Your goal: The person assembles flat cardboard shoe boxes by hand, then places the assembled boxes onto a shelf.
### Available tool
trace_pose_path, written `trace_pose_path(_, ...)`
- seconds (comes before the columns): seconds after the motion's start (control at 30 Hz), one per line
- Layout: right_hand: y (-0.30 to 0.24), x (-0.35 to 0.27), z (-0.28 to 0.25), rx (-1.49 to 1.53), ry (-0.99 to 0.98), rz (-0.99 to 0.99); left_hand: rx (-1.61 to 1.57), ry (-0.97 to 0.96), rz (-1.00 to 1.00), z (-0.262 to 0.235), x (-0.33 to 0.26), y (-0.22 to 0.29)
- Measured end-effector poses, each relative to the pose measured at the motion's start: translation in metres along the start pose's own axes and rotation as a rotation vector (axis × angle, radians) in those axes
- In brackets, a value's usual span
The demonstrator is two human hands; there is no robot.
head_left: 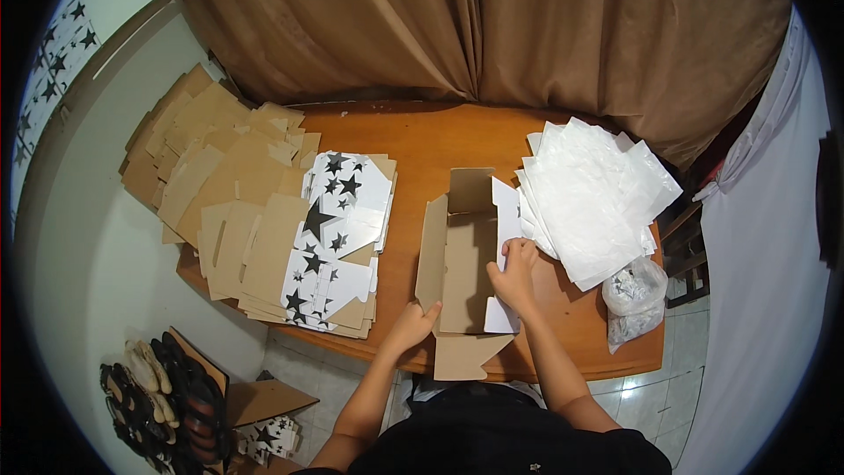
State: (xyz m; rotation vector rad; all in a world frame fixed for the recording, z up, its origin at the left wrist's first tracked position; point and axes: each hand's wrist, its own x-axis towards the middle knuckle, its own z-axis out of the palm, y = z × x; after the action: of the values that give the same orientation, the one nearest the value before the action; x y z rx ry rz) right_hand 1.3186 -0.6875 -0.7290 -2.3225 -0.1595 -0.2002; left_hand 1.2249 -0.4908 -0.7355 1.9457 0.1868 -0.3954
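A partly folded cardboard box (468,255) stands on the wooden table in front of me, brown inside, with its top open. Its near end flap (470,354) is folded out toward me over the table edge, while the far end stands up. My left hand (411,327) grips the near left corner of the box, thumb on the wall's edge. On the opposite side my right hand (515,274) holds the right wall, whose folded-over flap shows white, with its fingers bent over the top edge. The fingertips under the left wall are hidden.
Stacked flat cardboard blanks (233,185) cover the table's left side, some white with black stars (338,220). At right lie white sheets (598,193) and a clear plastic bag (635,303) of small pieces. Shoes (163,396) sit low at left; a brown curtain (475,26) hangs behind.
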Motion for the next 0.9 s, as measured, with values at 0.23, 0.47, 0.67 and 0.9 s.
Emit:
trace_pose_path(0.23,0.002,0.000,0.009,0.171,-0.059,-0.023,1.069,0.836,1.171,0.018,-0.002,-0.014)
trace_pose_path(0.47,-0.006,-0.005,0.009,-0.101,-0.188,0.004,1.113,0.603,0.411,0.020,-0.001,-0.004)
trace_pose_path(0.67,-0.008,-0.009,0.017,-0.349,-0.210,-0.044,1.167,0.284,-0.087,0.014,0.030,0.040)
trace_pose_path(0.9,-0.004,-0.010,0.015,-0.317,-0.123,-0.098,1.001,0.313,0.002,0.018,0.088,0.033)
